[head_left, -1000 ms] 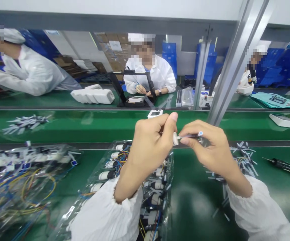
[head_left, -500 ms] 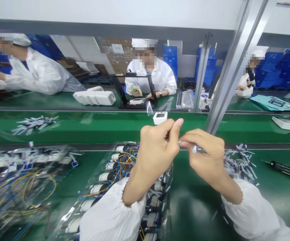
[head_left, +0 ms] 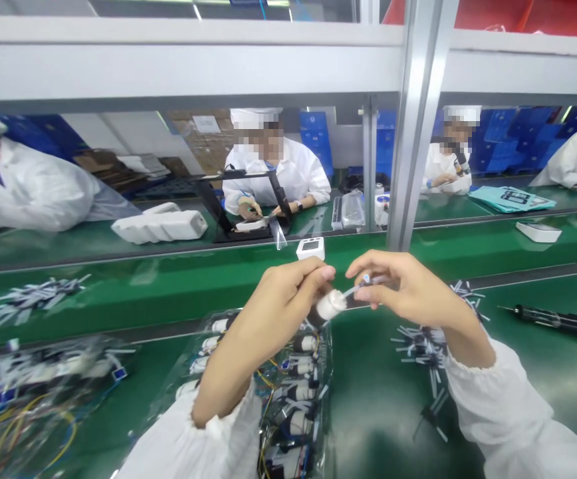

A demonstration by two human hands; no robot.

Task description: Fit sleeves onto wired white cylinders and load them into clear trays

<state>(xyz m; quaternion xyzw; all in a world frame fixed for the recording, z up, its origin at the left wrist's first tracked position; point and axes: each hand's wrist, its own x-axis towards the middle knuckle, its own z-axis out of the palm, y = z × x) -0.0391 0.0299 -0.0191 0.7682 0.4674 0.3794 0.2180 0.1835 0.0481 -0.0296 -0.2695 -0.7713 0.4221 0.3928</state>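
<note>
My left hand (head_left: 288,293) is closed around a small cylindrical part with a white end (head_left: 332,305) and a darker body, which the fingers partly cover. From that white end a thin pale tube (head_left: 351,291) runs to my right hand (head_left: 401,283), whose thumb and fingers pinch it. A small piece at the tube's far end shows between the fingers, too small to name. Below my left hand lies a clear plastic tray (head_left: 326,392) filled with similar white-and-black cylinders and coloured wires. Beside my right wrist is a pile of short pale tube pieces with dark parts (head_left: 425,346).
A black pen-shaped screwdriver (head_left: 558,319) lies at right. Bagged wired parts (head_left: 44,379) and another tube pile (head_left: 34,299) are at left. A white device (head_left: 311,248) sits ahead. A metal post (head_left: 411,153) and shelf (head_left: 169,66) stand before several co-workers.
My hands have moved slightly apart, and the white end of the cylinder and the tube now show between them. The camera view has shifted, revealing more of the shelf above.
</note>
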